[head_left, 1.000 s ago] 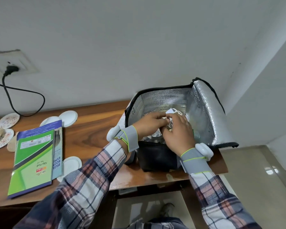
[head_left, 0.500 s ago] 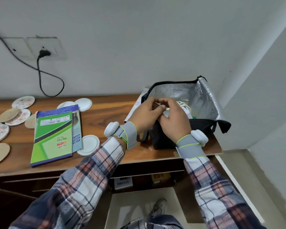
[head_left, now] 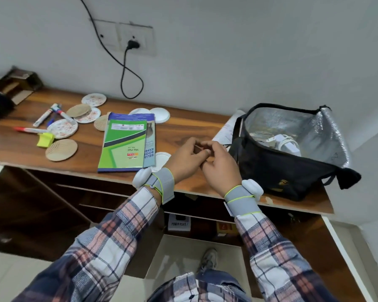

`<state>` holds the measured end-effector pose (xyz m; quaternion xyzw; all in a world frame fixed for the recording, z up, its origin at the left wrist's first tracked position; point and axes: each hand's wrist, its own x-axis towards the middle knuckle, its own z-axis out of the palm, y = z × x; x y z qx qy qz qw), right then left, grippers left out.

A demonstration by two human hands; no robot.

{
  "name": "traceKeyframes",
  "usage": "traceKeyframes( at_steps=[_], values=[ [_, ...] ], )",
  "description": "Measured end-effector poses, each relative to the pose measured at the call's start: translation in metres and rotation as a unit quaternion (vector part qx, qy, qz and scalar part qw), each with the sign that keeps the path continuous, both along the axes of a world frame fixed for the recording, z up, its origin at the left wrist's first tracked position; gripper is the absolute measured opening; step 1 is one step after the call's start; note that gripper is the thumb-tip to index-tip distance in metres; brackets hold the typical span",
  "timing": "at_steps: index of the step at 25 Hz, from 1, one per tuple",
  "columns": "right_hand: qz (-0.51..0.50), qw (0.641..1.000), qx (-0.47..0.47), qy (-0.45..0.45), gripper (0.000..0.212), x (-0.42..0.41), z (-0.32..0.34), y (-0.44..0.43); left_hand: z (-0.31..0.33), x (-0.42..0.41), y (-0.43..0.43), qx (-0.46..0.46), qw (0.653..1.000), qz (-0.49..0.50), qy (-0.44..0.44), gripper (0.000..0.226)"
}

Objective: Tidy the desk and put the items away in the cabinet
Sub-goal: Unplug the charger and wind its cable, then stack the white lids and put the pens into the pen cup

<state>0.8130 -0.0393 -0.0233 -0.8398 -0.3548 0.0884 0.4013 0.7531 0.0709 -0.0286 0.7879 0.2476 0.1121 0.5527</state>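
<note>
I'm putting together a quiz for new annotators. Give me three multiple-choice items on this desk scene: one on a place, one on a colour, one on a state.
1. What does the green slip pad lie on?
A) a blue booklet
B) a laptop
C) a chair

2. What colour is the lining of the insulated bag?
A) red
B) green
C) silver

3. What state is the bag in?
A) zipped shut
B) open at the top
C) turned upside down

Answers:
1 A: the booklet's blue edges show past the pad at its top and side.
2 C: the inner walls shine like silver foil.
3 B: the flap stands up and a white cable shows inside.
</note>
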Motion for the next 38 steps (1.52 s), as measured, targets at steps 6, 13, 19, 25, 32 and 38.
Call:
traceKeyframes(
  at_steps=[6,13,19,25,32,38],
  values=[
    [0.039,0.997,-0.041,0.058,0.039,-0.004,-0.039,0.028,-0.045,-0.011,0.024,-0.032,0.998,0.035,0.042,0.021],
    [0.052,0.994,-0.069,0.071,0.037,0.05,-0.065,0.062,-0.074,0.039,0.051,-0.005,0.993,0.061,0.103,0.042],
    [0.038,0.995,-0.078,0.046,0.045,0.108,-0.077,0.071,-0.089,0.1,0.06,-0.027,0.99,0.052,0.126,0.028],
    [-0.023,0.996,-0.082,-0.005,0.054,0.126,-0.086,0.061,-0.099,0.147,0.059,-0.077,0.989,0.048,0.116,0.018],
    [-0.066,0.986,-0.136,0.072,0.076,0.136,-0.1,0.06,-0.094,0.18,0.064,0.026,0.975,-0.022,0.217,0.029],
    [0.002,0.99,-0.132,0.046,0.072,0.123,-0.098,0.072,-0.092,0.148,0.073,-0.071,0.98,0.037,0.183,0.016]
  ],
)
